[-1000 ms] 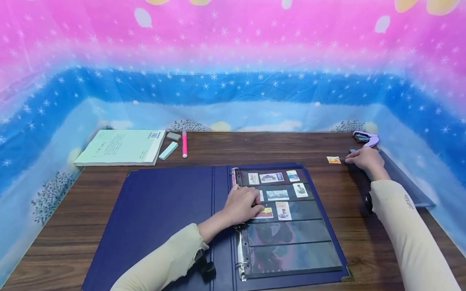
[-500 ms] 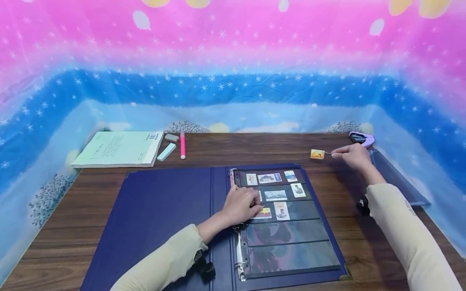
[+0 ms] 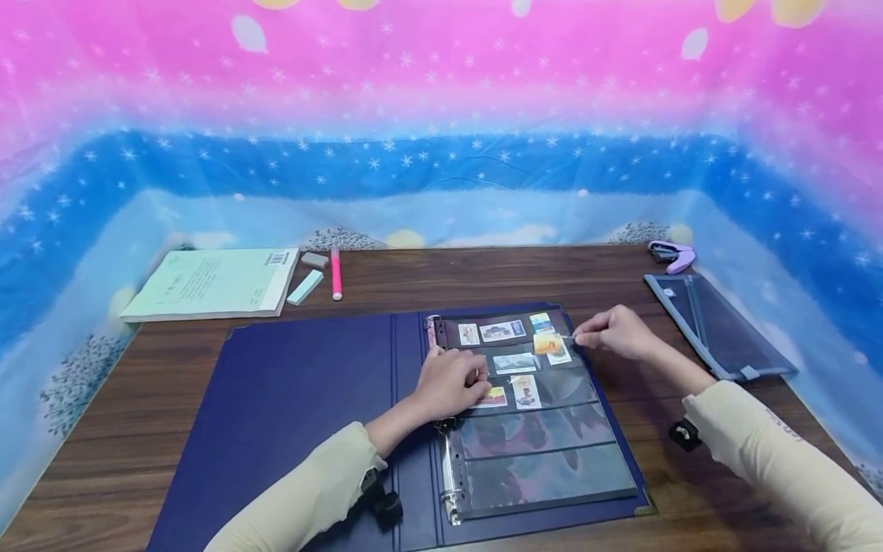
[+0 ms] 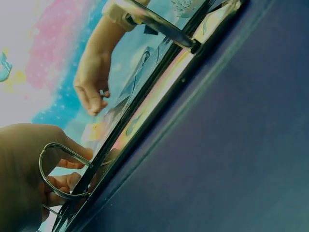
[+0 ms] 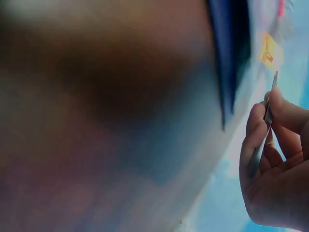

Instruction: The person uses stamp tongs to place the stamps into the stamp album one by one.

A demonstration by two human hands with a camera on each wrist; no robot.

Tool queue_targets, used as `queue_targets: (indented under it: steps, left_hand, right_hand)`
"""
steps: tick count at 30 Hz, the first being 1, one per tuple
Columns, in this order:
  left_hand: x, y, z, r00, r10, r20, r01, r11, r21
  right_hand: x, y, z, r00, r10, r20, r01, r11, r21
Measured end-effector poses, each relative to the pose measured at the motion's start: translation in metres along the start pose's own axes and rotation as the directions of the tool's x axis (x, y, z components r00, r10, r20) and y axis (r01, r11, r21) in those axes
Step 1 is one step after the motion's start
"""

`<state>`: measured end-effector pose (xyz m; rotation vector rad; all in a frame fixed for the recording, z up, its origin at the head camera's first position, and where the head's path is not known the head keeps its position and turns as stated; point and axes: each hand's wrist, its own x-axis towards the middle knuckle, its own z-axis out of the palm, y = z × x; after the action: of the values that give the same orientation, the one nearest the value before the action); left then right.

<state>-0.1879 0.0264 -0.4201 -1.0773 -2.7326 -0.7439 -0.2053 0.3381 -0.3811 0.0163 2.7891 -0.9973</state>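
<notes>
My right hand (image 3: 614, 333) pinches a pair of metal tweezers (image 5: 258, 157) between thumb and fingers. At the tweezers' tip hangs an orange-and-yellow postage stamp (image 3: 548, 343), over the upper right of the black stamp page (image 3: 552, 475). It overlaps a portrait stamp (image 3: 559, 356) in the head view. My left hand (image 3: 448, 386) rests on the page beside the binder rings, fingers loosely bent, covering part of the left-hand stamps. Other stamps, such as a tall one (image 3: 526, 392), sit in the page's upper three rows. The navy ring album (image 3: 310, 414) lies open beneath.
A pale green book (image 3: 214, 284) lies at the back left, next to a grey eraser (image 3: 315, 260), a mint-coloured block (image 3: 306, 287) and a pink marker (image 3: 336, 274). A purple stapler (image 3: 676, 256) and a dark mesh zip pouch (image 3: 731, 330) are at the right.
My right hand has brought the tweezers and the orange stamp leftward and nearer, from above the table beside the pouch to over the page. My left hand stays on the page.
</notes>
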Motion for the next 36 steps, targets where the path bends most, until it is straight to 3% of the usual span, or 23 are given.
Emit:
queue_targets:
  steps: [8, 24, 32, 36]
  left_hand:
    - [-0.001, -0.002, 0.001, 1.0, -0.007, 0.003, 0.007, 0.999, -0.046]
    - [0.0, 0.0, 0.0, 0.999, -0.041, 0.026, 0.042, 0.996, -0.074]
    - [0.001, 0.002, -0.001, 0.998, -0.056, 0.022, 0.058, 0.994, -0.091]
    - [0.001, 0.002, -0.001, 0.998, -0.062, 0.016, 0.063, 0.991, -0.118]
  right_hand:
    - [-0.012, 0.003, 0.017, 0.998, -0.017, 0.055, 0.021, 0.997, -0.07]
    - [-0.02, 0.004, 0.017, 0.987, -0.09, 0.137, 0.105, 0.988, -0.112]
    - [-0.014, 0.006, 0.011, 0.97, -0.156, 0.185, 0.181, 0.975, -0.127]
    - [-0.006, 0.004, 0.007, 0.947, -0.197, 0.255, 0.239, 0.96, -0.146]
